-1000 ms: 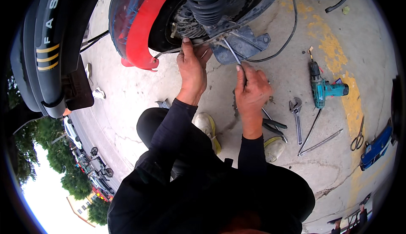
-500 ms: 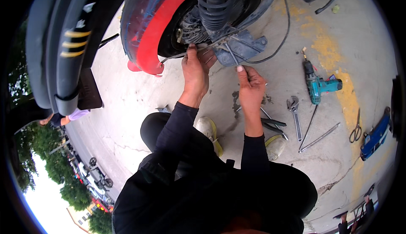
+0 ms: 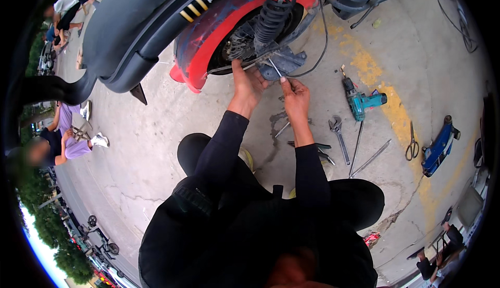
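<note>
My right hand [image 3: 296, 96] pinches a thin metal rod [image 3: 275, 68] between thumb and fingers. The rod slants up and left, its far end against a dull grey metal bracket [image 3: 289, 59] below the scooter's wheel. Palm up, my left hand [image 3: 247, 86] reaches beneath the wheel hub [image 3: 239, 46], thumb raised and fingers apart at the bracket's left edge. Whether those fingers touch something small cannot be made out. A black coil-spring shock absorber [image 3: 273, 20] stands above the bracket, beside a red fender [image 3: 200, 59]. A thin black cable [image 3: 324, 41] loops down to the bracket.
On the concrete right of me lie a teal cordless drill [image 3: 359, 100], an adjustable wrench [image 3: 339, 139], long metal rods [image 3: 371, 158], pliers [image 3: 324, 155], scissors [image 3: 412, 145] and a blue floor jack [image 3: 440, 147]. The scooter's dark body [image 3: 140, 22] overhangs upper left. A person [image 3: 62, 137] sits far left.
My view has shifted, so the scooter's body sits further right and the floor tools further left. Both hands keep their places at the wheel and bracket, the rod still in my right.
</note>
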Action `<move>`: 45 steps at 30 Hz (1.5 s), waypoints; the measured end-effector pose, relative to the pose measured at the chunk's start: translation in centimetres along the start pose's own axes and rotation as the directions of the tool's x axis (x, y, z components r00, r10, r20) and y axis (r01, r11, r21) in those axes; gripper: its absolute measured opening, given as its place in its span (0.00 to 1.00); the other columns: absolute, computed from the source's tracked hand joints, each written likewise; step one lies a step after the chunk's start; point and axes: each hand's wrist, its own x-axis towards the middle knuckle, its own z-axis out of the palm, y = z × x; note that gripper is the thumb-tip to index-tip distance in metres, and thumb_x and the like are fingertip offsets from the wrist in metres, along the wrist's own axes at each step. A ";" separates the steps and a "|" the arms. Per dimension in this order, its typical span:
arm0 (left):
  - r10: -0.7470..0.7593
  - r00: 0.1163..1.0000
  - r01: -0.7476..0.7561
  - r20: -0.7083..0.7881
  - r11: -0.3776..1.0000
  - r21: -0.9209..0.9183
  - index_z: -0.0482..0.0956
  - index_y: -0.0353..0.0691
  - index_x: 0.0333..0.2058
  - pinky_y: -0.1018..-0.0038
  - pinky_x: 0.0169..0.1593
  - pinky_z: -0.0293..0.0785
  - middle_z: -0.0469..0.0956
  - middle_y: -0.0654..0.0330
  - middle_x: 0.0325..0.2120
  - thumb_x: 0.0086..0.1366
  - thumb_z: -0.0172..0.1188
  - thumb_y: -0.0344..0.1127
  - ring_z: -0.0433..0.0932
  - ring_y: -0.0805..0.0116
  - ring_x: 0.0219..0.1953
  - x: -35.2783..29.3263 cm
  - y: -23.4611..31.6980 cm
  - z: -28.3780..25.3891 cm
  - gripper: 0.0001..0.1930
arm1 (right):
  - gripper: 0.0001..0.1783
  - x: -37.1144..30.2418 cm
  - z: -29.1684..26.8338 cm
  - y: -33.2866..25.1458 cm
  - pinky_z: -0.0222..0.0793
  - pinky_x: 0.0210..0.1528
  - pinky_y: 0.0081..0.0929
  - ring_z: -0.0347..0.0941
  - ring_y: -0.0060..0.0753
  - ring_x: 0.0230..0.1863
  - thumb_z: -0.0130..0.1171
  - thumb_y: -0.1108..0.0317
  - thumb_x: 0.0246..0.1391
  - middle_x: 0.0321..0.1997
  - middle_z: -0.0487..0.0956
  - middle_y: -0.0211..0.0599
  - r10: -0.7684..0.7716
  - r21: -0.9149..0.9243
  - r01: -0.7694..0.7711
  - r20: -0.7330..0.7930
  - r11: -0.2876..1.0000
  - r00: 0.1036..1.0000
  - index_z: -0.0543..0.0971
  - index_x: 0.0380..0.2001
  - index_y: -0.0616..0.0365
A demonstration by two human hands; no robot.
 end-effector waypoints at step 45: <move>-0.014 0.997 0.043 0.080 0.924 -0.379 0.73 0.33 0.52 0.64 0.58 0.64 0.74 0.55 0.51 0.57 0.50 0.68 0.72 0.60 0.53 1.6 -2.1 0.6 0.40 | 0.18 1.0 -1.5 1.0 0.48 0.18 0.18 0.54 0.15 0.16 0.58 0.53 0.64 0.19 0.67 0.23 0.344 0.541 -0.762 0.683 0.355 0.645 0.76 0.42 0.58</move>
